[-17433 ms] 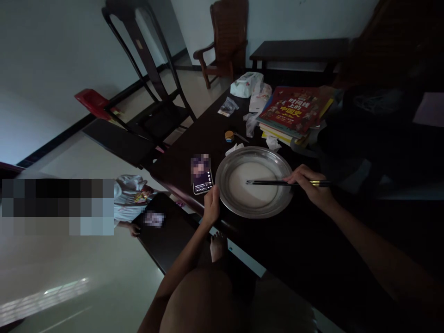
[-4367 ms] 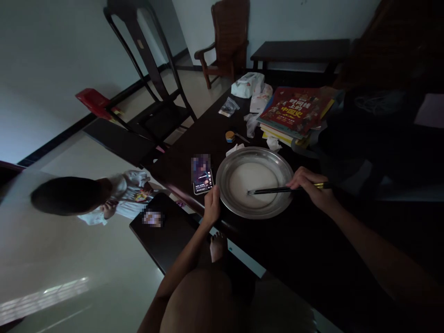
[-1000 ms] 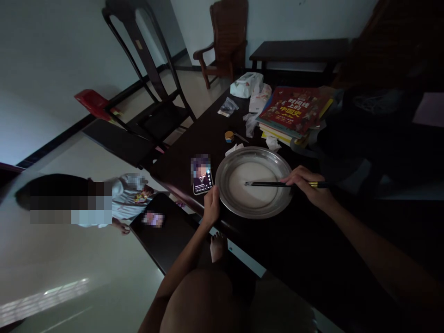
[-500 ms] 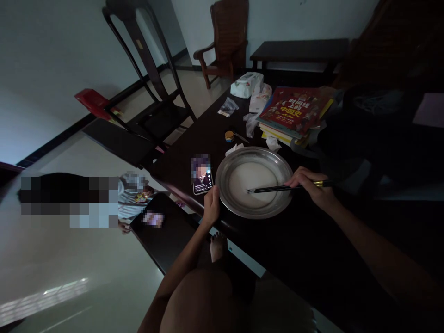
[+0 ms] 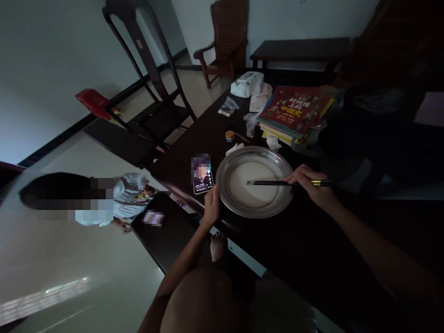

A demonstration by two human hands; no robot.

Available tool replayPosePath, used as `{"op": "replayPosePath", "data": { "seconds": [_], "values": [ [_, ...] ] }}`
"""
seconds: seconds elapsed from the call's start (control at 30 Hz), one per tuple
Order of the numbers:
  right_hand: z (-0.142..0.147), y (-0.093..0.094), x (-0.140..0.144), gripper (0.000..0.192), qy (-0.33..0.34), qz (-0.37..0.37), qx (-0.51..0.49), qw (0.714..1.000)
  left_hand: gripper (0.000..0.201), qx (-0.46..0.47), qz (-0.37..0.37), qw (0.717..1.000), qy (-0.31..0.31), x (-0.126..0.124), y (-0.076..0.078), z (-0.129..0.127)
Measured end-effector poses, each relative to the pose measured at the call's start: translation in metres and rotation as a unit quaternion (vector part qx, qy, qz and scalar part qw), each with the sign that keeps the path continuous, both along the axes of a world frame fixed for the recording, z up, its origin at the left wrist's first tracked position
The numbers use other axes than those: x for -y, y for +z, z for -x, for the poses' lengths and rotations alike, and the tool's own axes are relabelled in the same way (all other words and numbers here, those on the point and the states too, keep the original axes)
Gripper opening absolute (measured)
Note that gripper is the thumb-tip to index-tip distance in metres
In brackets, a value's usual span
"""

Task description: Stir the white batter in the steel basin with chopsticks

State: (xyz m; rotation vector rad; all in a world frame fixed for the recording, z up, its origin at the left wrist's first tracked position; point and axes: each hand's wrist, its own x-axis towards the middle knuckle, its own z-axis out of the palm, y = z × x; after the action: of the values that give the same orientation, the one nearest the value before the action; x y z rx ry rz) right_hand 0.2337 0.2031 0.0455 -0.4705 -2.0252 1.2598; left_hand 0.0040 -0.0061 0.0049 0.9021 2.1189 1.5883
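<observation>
A wide metal basin [image 5: 225, 201] with whitish liquid [image 5: 258, 196] in it sits on the dark table. My left hand [image 5: 211, 206] grips the basin's near left rim, its fingers partly hidden from view. My right hand [image 5: 310, 185] is closed around a pair of black chopsticks [image 5: 268, 183] with gold bands near the upper ends. They reach over the right rim, nearly level, and their tips are in the liquid near the basin's middle. Just left of the basin lies a phone [image 5: 202, 175] with a lit screen.
Behind the basin are a small jar [image 5: 229, 136], crumpled tissue [image 5: 273, 143], plastic bags [image 5: 261, 97] and a stack of books [image 5: 291, 108]. A dark bag-like heap [image 5: 364, 143] lies to the right. Another person [image 5: 126, 199] is at the left by a dark bench [image 5: 166, 236].
The chopstick tips have shifted slightly toward the far side of the basin, and my right hand has moved up a little. My left hand and the basin have stayed in place.
</observation>
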Motion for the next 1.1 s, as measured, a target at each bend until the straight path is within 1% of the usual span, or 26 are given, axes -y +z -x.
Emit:
{"op": "replayPosePath", "data": {
  "seconds": [0.07, 0.13, 0.2, 0.27, 0.37, 0.43, 0.53, 0.6, 0.67, 0.73, 0.83, 0.9, 1.0, 1.1],
  "values": [
    [-0.0004, -0.0002, -0.0003, 0.036, 0.001, 0.011, -0.010, 1.000, 0.065, 0.002, 0.002, 1.000, 0.003, 0.0000, -0.0002, -0.0001],
    [-0.0008, -0.0007, -0.0003, 0.037, 0.016, 0.013, -0.008, 1.000, 0.064, 0.001, 0.004, 1.000, 0.010, -0.0001, -0.0009, -0.0002],
    [-0.0009, -0.0013, -0.0003, 0.034, 0.024, -0.004, 0.006, 1.000, 0.063, 0.000, 0.003, 1.000, 0.012, 0.0000, -0.0016, -0.0001],
    [-0.0010, -0.0016, -0.0008, 0.031, 0.017, -0.016, 0.011, 1.000, 0.062, 0.001, 0.002, 1.000, 0.008, 0.0002, -0.0023, 0.0002],
    [-0.0019, -0.0020, -0.0023, 0.033, 0.008, 0.002, -0.006, 1.000, 0.062, 0.002, 0.004, 1.000, 0.005, 0.0005, -0.0030, 0.0008],
    [-0.0022, -0.0025, -0.0029, 0.035, 0.021, 0.010, -0.007, 1.000, 0.062, 0.000, 0.004, 1.000, 0.007, 0.0006, -0.0033, 0.0011],
    [-0.0020, -0.0032, -0.0027, 0.031, 0.035, -0.012, 0.015, 0.999, 0.061, 0.000, 0.006, 1.000, 0.008, 0.0005, -0.0031, 0.0009],
    [-0.0018, -0.0031, -0.0024, 0.030, 0.022, -0.017, 0.015, 1.000, 0.061, 0.003, 0.007, 1.000, 0.009, 0.0004, -0.0029, 0.0006],
    [-0.0017, -0.0025, -0.0021, 0.033, 0.007, -0.001, 0.000, 1.000, 0.060, 0.008, 0.007, 1.000, 0.011, 0.0003, -0.0027, 0.0005],
    [-0.0015, -0.0019, -0.0018, 0.036, 0.012, 0.012, -0.008, 1.000, 0.059, 0.014, 0.008, 1.000, 0.013, 0.0002, -0.0026, 0.0004],
    [-0.0007, -0.0022, -0.0015, 0.034, 0.033, -0.011, 0.008, 0.999, 0.059, 0.013, 0.008, 1.000, 0.012, 0.0001, -0.0020, 0.0004],
    [-0.0006, -0.0028, -0.0020, 0.030, 0.027, -0.026, 0.012, 0.999, 0.059, 0.009, 0.008, 1.000, 0.011, 0.0001, -0.0015, 0.0003],
    [-0.0014, -0.0031, -0.0030, 0.031, 0.012, -0.010, -0.008, 1.000, 0.060, 0.007, 0.008, 1.000, 0.010, 0.0001, -0.0010, 0.0001],
    [-0.0017, -0.0032, -0.0027, 0.033, 0.037, 0.002, -0.008, 0.999, 0.060, 0.005, 0.006, 1.000, 0.005, 0.0001, -0.0007, -0.0001]
  ]
}}
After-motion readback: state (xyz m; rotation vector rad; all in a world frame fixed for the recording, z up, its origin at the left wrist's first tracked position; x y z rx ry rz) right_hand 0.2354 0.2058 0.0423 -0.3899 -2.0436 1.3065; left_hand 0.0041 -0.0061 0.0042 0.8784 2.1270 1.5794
